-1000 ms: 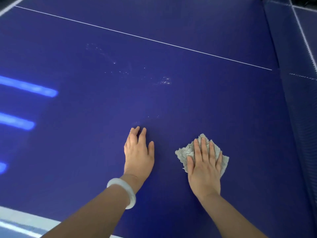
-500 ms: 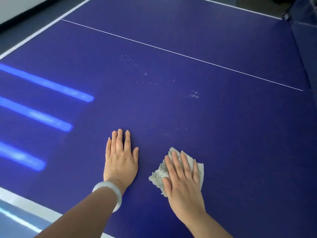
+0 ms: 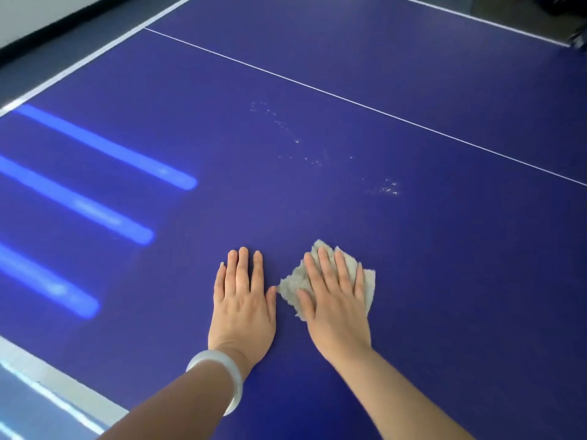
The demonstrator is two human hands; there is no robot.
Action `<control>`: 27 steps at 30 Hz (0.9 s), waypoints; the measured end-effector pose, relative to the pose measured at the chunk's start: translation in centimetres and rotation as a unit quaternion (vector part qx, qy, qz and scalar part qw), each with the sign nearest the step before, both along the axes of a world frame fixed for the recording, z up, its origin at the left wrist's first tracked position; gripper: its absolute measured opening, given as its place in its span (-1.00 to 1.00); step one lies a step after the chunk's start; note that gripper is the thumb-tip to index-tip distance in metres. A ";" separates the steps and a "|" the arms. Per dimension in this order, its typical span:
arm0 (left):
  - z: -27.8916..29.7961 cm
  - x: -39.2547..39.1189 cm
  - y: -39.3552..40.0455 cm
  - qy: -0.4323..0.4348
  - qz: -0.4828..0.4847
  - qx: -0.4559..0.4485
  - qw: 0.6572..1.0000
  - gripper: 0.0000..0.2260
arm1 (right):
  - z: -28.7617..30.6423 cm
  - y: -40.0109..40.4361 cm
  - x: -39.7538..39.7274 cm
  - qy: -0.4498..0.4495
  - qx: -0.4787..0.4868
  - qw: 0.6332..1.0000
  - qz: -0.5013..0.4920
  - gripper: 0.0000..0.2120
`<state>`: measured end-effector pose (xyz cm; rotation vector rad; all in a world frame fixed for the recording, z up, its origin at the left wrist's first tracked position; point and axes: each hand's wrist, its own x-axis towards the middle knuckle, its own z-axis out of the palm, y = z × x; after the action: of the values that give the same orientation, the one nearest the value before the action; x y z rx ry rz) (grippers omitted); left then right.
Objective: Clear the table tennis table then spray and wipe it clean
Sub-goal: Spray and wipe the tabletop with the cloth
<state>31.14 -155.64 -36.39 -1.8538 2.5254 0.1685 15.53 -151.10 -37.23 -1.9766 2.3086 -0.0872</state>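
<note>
Cloth [image 3: 320,277] crumpled, no clear long axis, pressed beneath straight right fingers [image 3: 327,271]; left hand [image 3: 243,300] flat on tabletop [image 3: 444,249], closer beside it than before.

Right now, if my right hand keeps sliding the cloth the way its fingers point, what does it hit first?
Probably the spray droplets ahead of the right hand and cloth; bare table lies between.

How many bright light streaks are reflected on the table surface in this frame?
3, all on the left part of the table: the farthest streak, a middle one, and the nearest, left of the left hand. None appears hidden.
</note>
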 end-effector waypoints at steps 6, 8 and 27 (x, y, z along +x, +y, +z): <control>-0.2 0.0 -0.1 -0.005 0.001 0.006 1.000 -0.42 | 0.8 -5.3 -12.5 -0.025 0.029 0.965 -0.258 -0.48; -0.3 0.0 -0.1 -0.005 0.003 0.009 1.000 -0.42 | 0.9 -5.0 -11.9 -0.045 0.028 0.942 -0.331 -0.44; 0.4 0.5 0.1 0.004 -0.011 0.028 1.000 -0.44 | 0.6 1.6 -11.0 -0.011 0.025 0.951 -0.308 -0.41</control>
<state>31.64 -155.52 -35.98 -1.8079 2.5170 0.2444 4.55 -149.46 -36.65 -1.1552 2.7817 -0.0926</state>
